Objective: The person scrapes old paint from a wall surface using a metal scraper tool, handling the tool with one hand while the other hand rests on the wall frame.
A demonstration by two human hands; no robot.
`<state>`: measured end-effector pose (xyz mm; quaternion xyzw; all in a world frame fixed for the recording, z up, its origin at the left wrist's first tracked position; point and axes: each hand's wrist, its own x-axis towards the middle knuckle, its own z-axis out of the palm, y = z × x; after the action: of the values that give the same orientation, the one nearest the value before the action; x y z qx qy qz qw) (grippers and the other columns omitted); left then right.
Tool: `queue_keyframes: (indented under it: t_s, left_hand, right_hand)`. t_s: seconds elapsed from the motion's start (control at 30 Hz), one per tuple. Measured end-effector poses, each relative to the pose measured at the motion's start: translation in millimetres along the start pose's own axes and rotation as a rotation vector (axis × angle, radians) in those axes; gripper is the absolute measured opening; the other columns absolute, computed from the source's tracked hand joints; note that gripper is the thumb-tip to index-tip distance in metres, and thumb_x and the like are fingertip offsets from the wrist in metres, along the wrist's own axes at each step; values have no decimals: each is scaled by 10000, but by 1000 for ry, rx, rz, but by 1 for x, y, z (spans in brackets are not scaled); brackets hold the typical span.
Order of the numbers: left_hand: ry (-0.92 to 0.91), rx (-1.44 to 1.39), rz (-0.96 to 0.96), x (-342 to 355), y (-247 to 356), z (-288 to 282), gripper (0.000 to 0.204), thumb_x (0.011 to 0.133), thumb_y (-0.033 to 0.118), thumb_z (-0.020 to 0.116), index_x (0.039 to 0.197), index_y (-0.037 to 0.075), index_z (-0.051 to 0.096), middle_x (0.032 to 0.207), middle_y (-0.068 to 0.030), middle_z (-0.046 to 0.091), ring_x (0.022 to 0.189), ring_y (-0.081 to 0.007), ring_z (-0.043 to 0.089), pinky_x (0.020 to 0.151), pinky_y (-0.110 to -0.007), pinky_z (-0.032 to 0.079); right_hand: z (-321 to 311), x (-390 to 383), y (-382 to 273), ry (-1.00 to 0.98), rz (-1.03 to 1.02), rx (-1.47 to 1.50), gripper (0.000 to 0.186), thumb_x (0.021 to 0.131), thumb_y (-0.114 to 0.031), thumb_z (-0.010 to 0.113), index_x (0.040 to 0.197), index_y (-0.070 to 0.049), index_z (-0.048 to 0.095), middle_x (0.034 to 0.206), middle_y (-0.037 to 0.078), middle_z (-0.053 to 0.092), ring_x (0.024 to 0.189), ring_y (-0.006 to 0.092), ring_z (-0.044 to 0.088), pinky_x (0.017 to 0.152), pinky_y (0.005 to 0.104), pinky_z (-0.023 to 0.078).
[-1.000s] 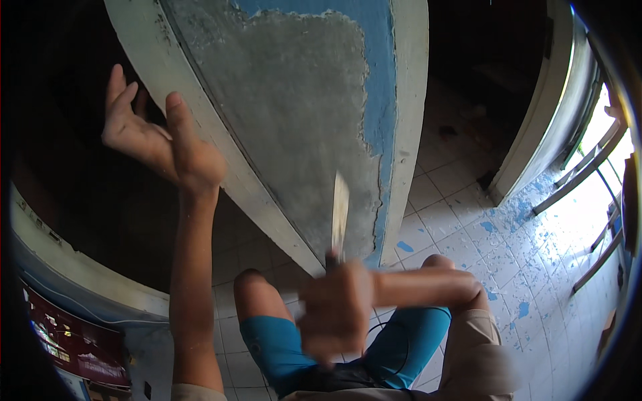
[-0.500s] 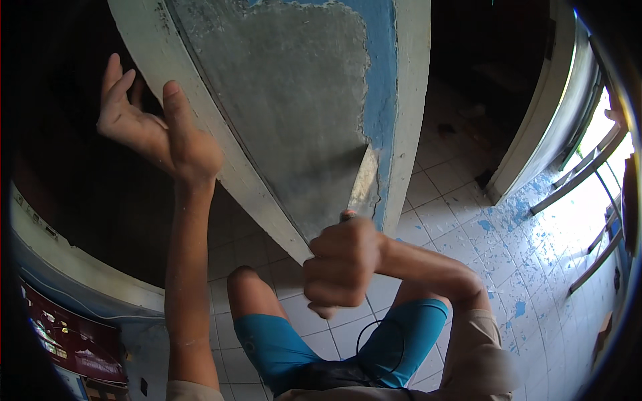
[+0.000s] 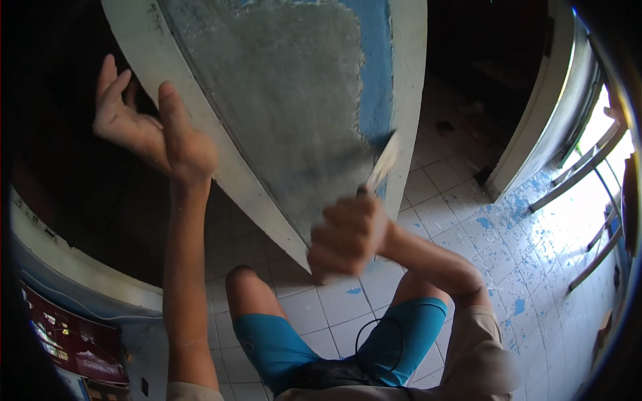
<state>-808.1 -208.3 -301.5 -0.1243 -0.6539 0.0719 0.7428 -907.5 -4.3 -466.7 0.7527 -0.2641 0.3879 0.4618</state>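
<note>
A grey wall panel (image 3: 267, 87) fills the upper middle, with a strip of blue paint (image 3: 376, 73) along its right side and a ragged paint edge. My right hand (image 3: 349, 235) is wrapped round the handle of a paint scraper (image 3: 383, 160); most of the handle is hidden in the fist. The metal blade points up and to the right, lying across the lower part of the blue strip; whether it touches cannot be told. My left hand (image 3: 157, 130) rests against the pale left frame (image 3: 194, 100), thumb up and fingers spread, holding nothing.
Blue paint flakes (image 3: 519, 306) are scattered over the white floor tiles (image 3: 461, 227). Dark doorways open on both sides of the panel. A wooden piece of furniture with slanting legs (image 3: 568, 190) stands at the far right. A dark red cabinet (image 3: 73, 334) is at the lower left.
The scraper has moved up and to the right, with its blade tilted further right across the blue strip. Some blue paint near the blade is gone. My left hand has barely shifted.
</note>
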Motion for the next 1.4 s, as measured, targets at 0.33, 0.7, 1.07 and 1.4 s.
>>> queue_keyframes:
  t_s: [0.33, 0.7, 1.07, 1.4]
  left_hand:
    - [21, -94, 12, 2, -2, 1, 421, 1003, 11, 571, 1345, -38, 331, 1582, -328, 352, 1401, -390, 479, 1197, -543, 364]
    - [-8, -45, 47, 5, -8, -9, 445, 1024, 86, 594, 1345, -61, 323, 1558, -358, 320, 1380, -373, 465, 1181, -518, 380]
    - [-2, -68, 13, 0, -7, -5, 447, 1046, 147, 594, 1349, -51, 332, 1555, -371, 320, 1384, -378, 459, 1167, -529, 364]
    - [60, -148, 19, -3, -9, 7, 472, 1061, 221, 606, 1353, -43, 346, 1546, -360, 356, 1371, -373, 472, 1151, -543, 348]
  right_hand:
    - [15, 6, -17, -249, -8, 948, 353, 953, -241, 647, 678, -173, 437, 628, -57, 376, 512, 87, 452, 427, 259, 329]
    - [14, 31, -10, 54, -77, 205, 358, 949, -251, 613, 655, -170, 426, 629, -66, 378, 503, 92, 428, 413, 279, 325]
    - [7, 41, -18, 108, -55, 223, 356, 980, -174, 524, 651, -184, 389, 626, -68, 355, 513, 93, 436, 421, 262, 320]
    - [3, 26, 18, -4, -42, 25, 362, 966, -189, 524, 633, -177, 381, 616, -68, 353, 497, 105, 434, 439, 271, 318]
